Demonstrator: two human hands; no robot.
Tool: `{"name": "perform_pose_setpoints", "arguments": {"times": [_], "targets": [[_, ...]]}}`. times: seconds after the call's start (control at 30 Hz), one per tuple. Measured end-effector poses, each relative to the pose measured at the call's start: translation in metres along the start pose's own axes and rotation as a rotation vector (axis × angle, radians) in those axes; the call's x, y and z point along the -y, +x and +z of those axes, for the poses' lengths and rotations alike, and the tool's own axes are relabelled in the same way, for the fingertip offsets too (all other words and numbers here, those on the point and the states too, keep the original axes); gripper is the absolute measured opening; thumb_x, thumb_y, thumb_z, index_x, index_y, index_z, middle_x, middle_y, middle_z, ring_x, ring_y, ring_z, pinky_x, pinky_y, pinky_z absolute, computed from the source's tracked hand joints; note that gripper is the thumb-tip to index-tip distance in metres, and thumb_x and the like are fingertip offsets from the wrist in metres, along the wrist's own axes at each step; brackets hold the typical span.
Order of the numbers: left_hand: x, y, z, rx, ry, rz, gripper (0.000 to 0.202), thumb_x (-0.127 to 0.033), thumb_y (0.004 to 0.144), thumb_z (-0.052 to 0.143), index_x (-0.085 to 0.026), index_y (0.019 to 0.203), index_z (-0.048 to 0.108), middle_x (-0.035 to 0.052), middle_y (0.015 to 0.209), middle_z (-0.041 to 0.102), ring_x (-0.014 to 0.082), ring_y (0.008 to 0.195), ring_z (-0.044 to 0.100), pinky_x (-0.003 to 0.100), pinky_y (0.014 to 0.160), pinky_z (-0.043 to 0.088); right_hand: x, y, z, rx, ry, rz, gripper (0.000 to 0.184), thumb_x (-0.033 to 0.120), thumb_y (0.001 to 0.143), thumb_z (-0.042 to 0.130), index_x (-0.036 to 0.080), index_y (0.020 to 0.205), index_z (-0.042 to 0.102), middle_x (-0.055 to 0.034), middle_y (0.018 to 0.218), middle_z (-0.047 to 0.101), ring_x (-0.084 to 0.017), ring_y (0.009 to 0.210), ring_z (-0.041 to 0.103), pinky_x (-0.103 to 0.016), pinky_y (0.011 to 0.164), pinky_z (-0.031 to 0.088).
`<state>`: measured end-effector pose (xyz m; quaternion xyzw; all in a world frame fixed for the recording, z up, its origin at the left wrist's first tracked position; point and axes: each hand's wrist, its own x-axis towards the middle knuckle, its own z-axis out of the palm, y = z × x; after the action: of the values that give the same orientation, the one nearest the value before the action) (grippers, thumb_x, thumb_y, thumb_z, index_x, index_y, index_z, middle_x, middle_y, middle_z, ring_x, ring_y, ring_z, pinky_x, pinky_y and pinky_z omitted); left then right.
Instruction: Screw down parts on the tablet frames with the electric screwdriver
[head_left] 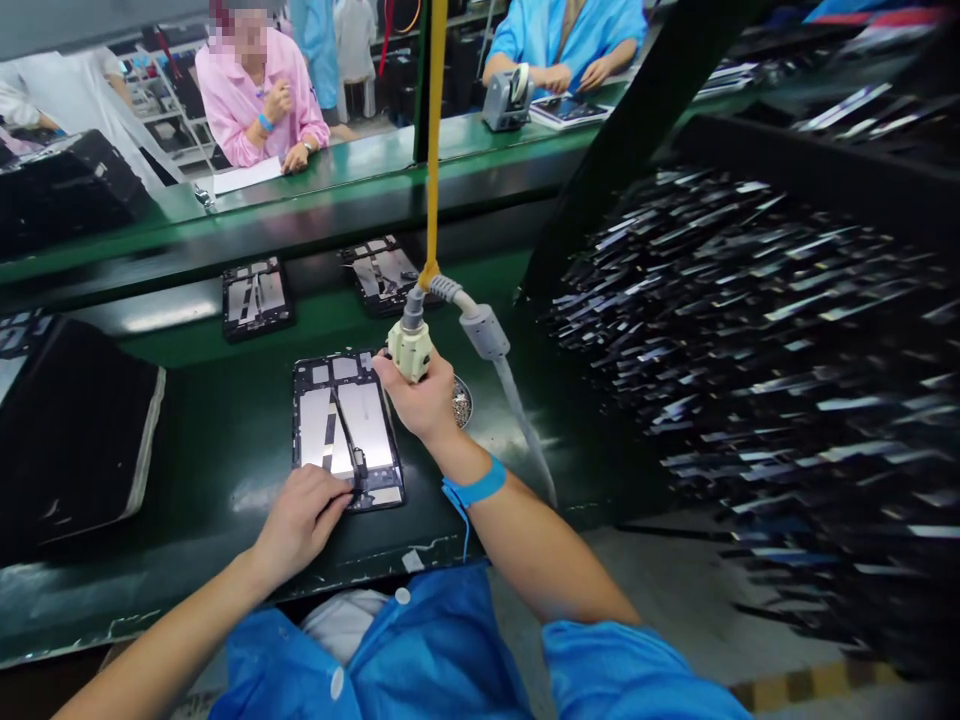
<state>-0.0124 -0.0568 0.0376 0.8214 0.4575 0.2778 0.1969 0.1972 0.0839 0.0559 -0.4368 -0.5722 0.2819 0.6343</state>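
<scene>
1. Right hand (421,402) is gripping the driver (409,347), fingers closed round it, at the tablet's (346,425) top corner.
2. Left hand (300,520), fingers curled, is holding the tablet's lower edge down on the bench (217,450).
3. Screwing seems to be getting under way; screws already in are too small to tell.

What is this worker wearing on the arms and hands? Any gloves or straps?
No gloves: the left hand and right hand are bare. Short bright blue smock sleeves leave the forearms uncovered, and the smock has white snap buttons. The right wrist wears a blue wrist strap with a thin blue cord hanging from it.
</scene>
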Motion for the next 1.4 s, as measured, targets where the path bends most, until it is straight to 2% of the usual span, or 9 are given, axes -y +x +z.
{"name": "perform_pose_setpoints", "arguments": {"times": [0.1, 0.3, 0.5, 0.6, 0.87, 1.1, 1.23, 1.3, 1.4], "targets": [[0.005, -0.007, 0.008, -0.029, 0.086, 0.101, 0.021, -0.020, 0.101, 0.062, -0.020, 0.122, 0.066, 0.0078, 0.102, 0.071, 0.0216, 0.094, 0.063, 0.036, 0.084, 0.051, 0.000, -0.001, 0.001, 0.003, 0.017, 0.003, 0.024, 0.044, 0.086, 0.076, 0.023, 0.095, 0.069, -0.0018, 0.087, 0.074, -0.020, 0.081, 0.072, -0.034, 0.080, 0.058], [0.014, -0.009, 0.000, 0.008, 0.120, 0.226, 0.038, -0.015, 0.099, 0.063, -0.019, 0.136, 0.059, 0.0095, 0.105, 0.067, 0.0213, 0.095, 0.062, 0.035, 0.084, 0.053, 0.000, -0.001, 0.001, 0.016, 0.038, 0.001, 0.025, 0.044, 0.086, 0.075, 0.023, 0.095, 0.069, -0.0019, 0.087, 0.073, -0.020, 0.082, 0.071, -0.035, 0.081, 0.058], [0.016, -0.002, -0.008, 0.044, 0.148, 0.239, 0.036, -0.019, 0.099, 0.065, -0.017, 0.135, 0.060, 0.0091, 0.102, 0.066, 0.0213, 0.093, 0.061, 0.038, 0.084, 0.053, 0.001, 0.000, 0.001, 0.016, 0.035, 0.003, 0.024, 0.045, 0.086, 0.076, 0.023, 0.093, 0.068, -0.0016, 0.084, 0.072, -0.020, 0.080, 0.070, -0.036, 0.081, 0.059], [0.016, -0.003, -0.010, 0.040, 0.137, 0.252, 0.034, -0.015, 0.100, 0.062, -0.016, 0.134, 0.060, 0.0097, 0.102, 0.066, 0.0210, 0.092, 0.060, 0.037, 0.081, 0.052, 0.002, -0.001, 0.001, 0.021, 0.034, 0.011, 0.024, 0.046, 0.086, 0.075, 0.024, 0.092, 0.068, -0.0015, 0.084, 0.072, -0.020, 0.079, 0.070, -0.035, 0.080, 0.059], [0.016, -0.013, -0.002, -0.015, 0.211, 0.320, 0.030, -0.009, 0.095, 0.066, -0.018, 0.124, 0.067, 0.0100, 0.103, 0.066, 0.0226, 0.096, 0.062, 0.037, 0.082, 0.053, 0.005, -0.002, 0.001, 0.037, 0.048, 0.014, 0.025, 0.046, 0.087, 0.075, 0.024, 0.093, 0.067, -0.0022, 0.086, 0.072, -0.021, 0.081, 0.070, -0.035, 0.080, 0.059], [0.024, -0.014, 0.002, -0.024, 0.203, 0.307, 0.034, -0.008, 0.094, 0.066, -0.020, 0.125, 0.067, 0.0111, 0.114, 0.065, 0.0261, 0.113, 0.060, 0.047, 0.100, 0.054, 0.004, -0.002, 0.000, 0.031, 0.046, 0.017, 0.025, 0.046, 0.086, 0.075, 0.023, 0.093, 0.068, -0.0021, 0.085, 0.072, -0.020, 0.080, 0.070, -0.035, 0.081, 0.059], [0.017, -0.021, 0.007, -0.036, 0.226, 0.208, 0.033, -0.010, 0.094, 0.066, -0.024, 0.124, 0.069, 0.0101, 0.118, 0.065, 0.0302, 0.126, 0.058, 0.065, 0.116, 0.040, 0.003, -0.001, 0.000, 0.022, 0.030, 0.036, 0.026, 0.046, 0.085, 0.076, 0.023, 0.093, 0.068, -0.0015, 0.084, 0.072, -0.019, 0.078, 0.070, -0.034, 0.079, 0.059], [0.013, -0.027, 0.012, -0.076, 0.253, 0.138, 0.031, -0.011, 0.096, 0.065, -0.026, 0.123, 0.069, 0.0103, 0.121, 0.064, 0.0328, 0.132, 0.054, 0.073, 0.117, 0.033, 0.002, 0.000, -0.001, 0.005, 0.029, 0.043, 0.026, 0.047, 0.085, 0.076, 0.023, 0.093, 0.069, -0.0012, 0.083, 0.072, -0.019, 0.075, 0.069, -0.034, 0.076, 0.059], [0.009, -0.030, 0.019, -0.127, 0.246, 0.084, 0.031, -0.011, 0.097, 0.063, -0.026, 0.123, 0.069, 0.0115, 0.124, 0.064, 0.0338, 0.136, 0.053, 0.069, 0.114, 0.040, -0.001, 0.002, -0.002, -0.019, 0.038, 0.051, 0.026, 0.047, 0.084, 0.077, 0.024, 0.094, 0.070, -0.0009, 0.081, 0.073, -0.018, 0.071, 0.068, -0.033, 0.073, 0.059]]}}
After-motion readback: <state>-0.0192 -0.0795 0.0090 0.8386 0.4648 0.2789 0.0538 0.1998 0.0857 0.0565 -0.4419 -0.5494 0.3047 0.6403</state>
